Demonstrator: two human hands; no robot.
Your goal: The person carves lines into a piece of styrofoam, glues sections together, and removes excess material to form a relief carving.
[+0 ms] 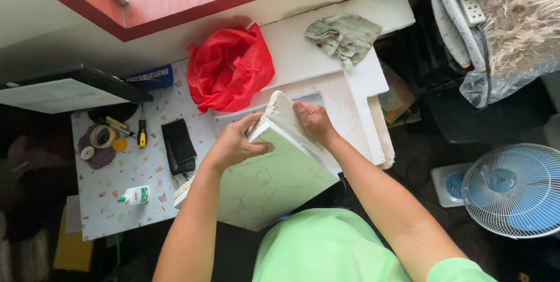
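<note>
Both hands close on the far end of a thick white foam slab (280,165) whose broad face is pale green with faint pencil lines. The left hand (233,145) wraps its fingers over the slab's upper left corner, thumb along the side edge; the right hand (314,121) clamps the top edge from the other side, fingers curled over the rough white end. The slab is tilted, its near end reaching the person's light green shirt (326,247), its far end raised above the speckled table (128,171).

Just behind the hands lies a larger white foam board (326,54), with a crumpled red plastic bag (228,69) and a greyish rag (344,35) on it. Left of the grip (well apart from it) sit a black wallet-like case (178,145), a yellow-handled screwdriver (142,132), a roll of tape (102,136) and a small white glue bottle (134,195). A blue-and-white fan (513,190) stands on the floor to the right.
</note>
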